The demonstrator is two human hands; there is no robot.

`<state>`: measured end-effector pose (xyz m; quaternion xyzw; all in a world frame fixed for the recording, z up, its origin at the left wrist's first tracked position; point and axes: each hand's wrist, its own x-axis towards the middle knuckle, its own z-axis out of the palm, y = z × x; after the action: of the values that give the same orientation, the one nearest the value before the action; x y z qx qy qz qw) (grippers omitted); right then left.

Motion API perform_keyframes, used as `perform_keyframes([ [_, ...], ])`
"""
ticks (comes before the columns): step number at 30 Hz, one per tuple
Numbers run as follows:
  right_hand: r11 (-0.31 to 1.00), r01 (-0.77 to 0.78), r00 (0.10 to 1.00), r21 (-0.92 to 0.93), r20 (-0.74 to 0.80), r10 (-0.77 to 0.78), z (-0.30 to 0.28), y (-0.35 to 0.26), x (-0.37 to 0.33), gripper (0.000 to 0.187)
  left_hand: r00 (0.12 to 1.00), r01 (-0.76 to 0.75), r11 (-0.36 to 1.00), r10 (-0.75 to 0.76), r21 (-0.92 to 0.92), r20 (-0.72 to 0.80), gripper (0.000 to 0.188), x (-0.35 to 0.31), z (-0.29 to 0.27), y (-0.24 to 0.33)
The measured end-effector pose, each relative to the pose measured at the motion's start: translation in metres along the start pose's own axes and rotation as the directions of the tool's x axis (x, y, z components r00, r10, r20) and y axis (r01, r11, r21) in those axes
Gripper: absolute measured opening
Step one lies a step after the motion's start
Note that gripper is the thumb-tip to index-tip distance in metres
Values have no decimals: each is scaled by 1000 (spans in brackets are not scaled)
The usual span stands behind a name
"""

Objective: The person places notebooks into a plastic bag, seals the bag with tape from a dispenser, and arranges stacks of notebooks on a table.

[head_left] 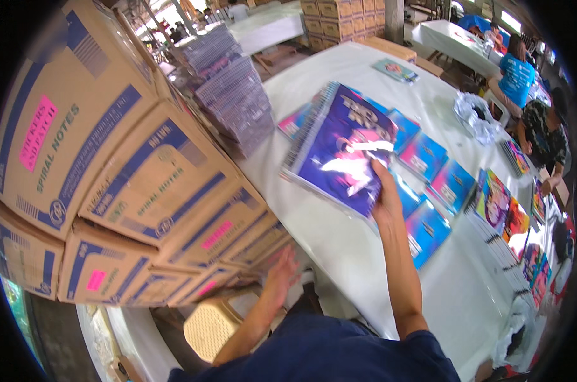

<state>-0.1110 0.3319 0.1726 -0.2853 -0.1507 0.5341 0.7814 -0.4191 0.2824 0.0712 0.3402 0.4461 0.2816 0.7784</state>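
Note:
My right hand (385, 190) grips the right edge of a purple spiral notebook (352, 153), its thumb on the glossy cover. The notebook is tilted above the white table, and its coil binding runs along the left side; it looks thick, and I cannot tell if several are stacked together. Beneath and beyond it lie several blue and pink notebooks (428, 156) in rows. My left hand (281, 275) hangs low beside the stacked cartons, slightly blurred, its fingers apart and nothing in them.
Brown cartons (167, 169) with blue bands rise high on the left. Behind them stands a tall stack of spiral notebooks (231, 89). A beige stool (212, 331) is below. More notebooks (492, 207) and a plastic bag (476, 118) lie on the table's right; a person in blue (516, 75) sits beyond.

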Motion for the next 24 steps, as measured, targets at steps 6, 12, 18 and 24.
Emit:
perform_keyframes([
  [6,997,78,984,19,157,-80,246,62,181,35,991,-123,992,123,12,-51,72,8,-78,59],
  [12,957,284,944,-53,-158,-289,367,162,346,54,983,-148,988,151,40,-100,64,35,-103,105],
  [18,824,267,964,-500,131,-233,362,209,344,61,991,-60,997,55,-38,-122,60,41,-124,92],
  [24,326,352,921,-877,387,48,319,130,343,59,1000,-17,999,17,33,-5,63,77,-105,98],
])
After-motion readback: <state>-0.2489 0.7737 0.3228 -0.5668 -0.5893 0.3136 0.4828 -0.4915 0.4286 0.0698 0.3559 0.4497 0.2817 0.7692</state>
